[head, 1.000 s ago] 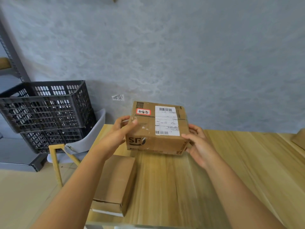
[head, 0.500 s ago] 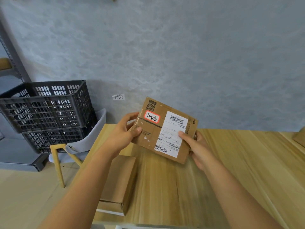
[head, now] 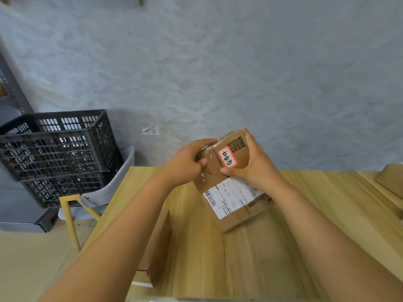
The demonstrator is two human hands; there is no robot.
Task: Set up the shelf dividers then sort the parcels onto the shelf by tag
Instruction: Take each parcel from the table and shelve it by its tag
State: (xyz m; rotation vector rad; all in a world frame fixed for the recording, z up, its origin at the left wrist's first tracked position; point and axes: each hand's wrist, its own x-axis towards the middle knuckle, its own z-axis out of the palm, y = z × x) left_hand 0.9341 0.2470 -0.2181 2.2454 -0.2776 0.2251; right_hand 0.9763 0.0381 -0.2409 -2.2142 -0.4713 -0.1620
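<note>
Both hands hold a cardboard parcel (head: 226,184) tilted up above the wooden table (head: 316,225), its far end raised and its labelled face turned toward the camera. The left hand (head: 185,164) grips the parcel's far left corner, fingers curled over the top edge and thumb pressed on the face. The right hand (head: 253,162) grips the far right side, fingers wrapped over the upper edge and thumb lying across the face just below the red-bordered tag (head: 227,157) (handwritten characters, turned sideways). A printed code square (head: 238,144) sits just beyond the tag, and a white shipping label (head: 229,197) with a barcode covers the near half of the face.

A second cardboard box (head: 157,247) lies flat on the near left edge of the table, partly hidden by the left forearm. At the far right edge another brown box corner (head: 390,182) shows. Left of the table stands a grey chair (head: 113,184) with wooden legs, and two stacked black plastic crates (head: 56,153) rest on it. A small paper note (head: 151,130) is stuck on the grey wall (head: 218,73).
</note>
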